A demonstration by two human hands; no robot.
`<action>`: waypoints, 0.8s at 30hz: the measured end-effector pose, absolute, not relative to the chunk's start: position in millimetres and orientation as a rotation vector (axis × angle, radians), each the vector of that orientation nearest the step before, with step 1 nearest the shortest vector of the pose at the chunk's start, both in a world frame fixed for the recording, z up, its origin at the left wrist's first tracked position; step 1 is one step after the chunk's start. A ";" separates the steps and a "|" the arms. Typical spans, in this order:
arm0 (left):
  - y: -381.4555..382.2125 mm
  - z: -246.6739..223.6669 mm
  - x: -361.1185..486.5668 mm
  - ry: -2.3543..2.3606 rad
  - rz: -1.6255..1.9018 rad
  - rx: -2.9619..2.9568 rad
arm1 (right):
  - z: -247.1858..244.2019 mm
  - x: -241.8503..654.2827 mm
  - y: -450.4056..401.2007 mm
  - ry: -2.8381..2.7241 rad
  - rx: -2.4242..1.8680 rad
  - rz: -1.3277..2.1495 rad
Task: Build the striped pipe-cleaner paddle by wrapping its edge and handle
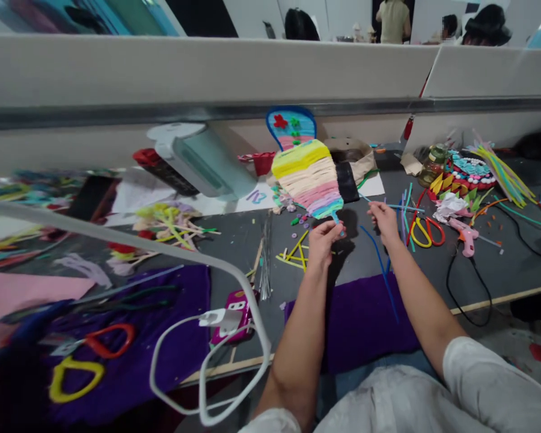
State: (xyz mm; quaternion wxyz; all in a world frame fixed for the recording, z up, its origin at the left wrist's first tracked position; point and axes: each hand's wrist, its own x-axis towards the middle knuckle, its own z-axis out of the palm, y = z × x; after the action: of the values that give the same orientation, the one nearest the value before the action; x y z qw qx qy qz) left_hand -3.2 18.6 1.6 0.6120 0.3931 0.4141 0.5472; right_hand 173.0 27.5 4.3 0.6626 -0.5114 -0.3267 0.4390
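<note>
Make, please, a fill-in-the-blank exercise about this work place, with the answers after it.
The left hand holds the striped fan by its ____. The fan's stripe farthest from that hand is ____. The colour of the glue gun is ____. The cloth between the forearms is ____.
Missing words: handle; yellow; pink; purple.

A pale partition (207,72) with a dark rail (117,114) runs behind the dark tabletop (252,240). White walls (252,18) stand beyond, and the grey floor (514,343) shows at right.
</note>
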 end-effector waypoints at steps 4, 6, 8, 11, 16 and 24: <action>22.4 2.2 -8.0 0.980 1.369 0.872 | -2.6 210.9 34.3 -0.351 -1.117 1.064; 23.5 2.3 -9.2 0.981 1.409 0.895 | -5.3 223.0 35.2 -0.238 -1.089 1.092; 24.3 2.4 -10.3 1.003 1.449 0.948 | -8.0 229.8 35.6 -0.190 -1.063 1.091; 24.9 2.7 -11.9 1.051 1.493 1.020 | -12.4 233.7 36.9 -0.164 -1.033 1.096; 24.0 4.0 -11.5 1.056 1.508 1.050 | -17.4 232.9 40.3 -0.136 -0.980 1.100; 25.0 0.9 -10.4 0.991 1.521 1.105 | -18.8 228.6 39.8 -0.168 -0.967 0.969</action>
State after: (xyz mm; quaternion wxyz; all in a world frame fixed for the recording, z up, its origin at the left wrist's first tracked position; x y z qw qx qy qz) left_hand -10.4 25.0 0.9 0.4868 0.4541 0.4075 0.6252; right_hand 228.6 39.8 -18.8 0.7716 -0.4460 -0.0776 0.4469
